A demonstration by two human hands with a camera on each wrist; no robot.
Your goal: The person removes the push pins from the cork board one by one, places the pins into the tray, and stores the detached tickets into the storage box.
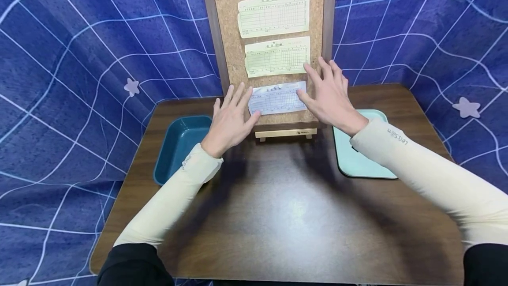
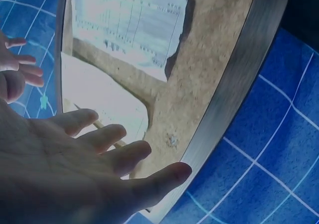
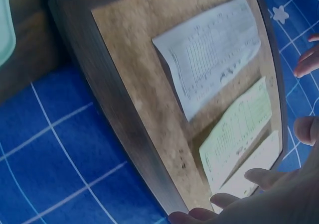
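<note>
A framed cork board [image 1: 234,47] stands upright at the back of the table. On it are two pale green receipt slips, an upper one [image 1: 274,14] and a middle one [image 1: 278,56], with a bluish-white receipt slip [image 1: 278,97] below them. My left hand [image 1: 232,120] is spread near the lower left of the board, its fingertips close to the left edge of the lowest slip. On the other side, my right hand [image 1: 331,96] has spread fingers, the thumb overlapping that slip's right edge. In the wrist views both hands hold nothing.
A small wooden easel ledge [image 1: 285,133] supports the board's foot. A dark teal tray [image 1: 158,162] lies to the left and a mint tray [image 1: 365,167] to the right on the brown table [image 1: 285,215]. Behind hangs a blue curtain [image 1: 397,25] with white lines.
</note>
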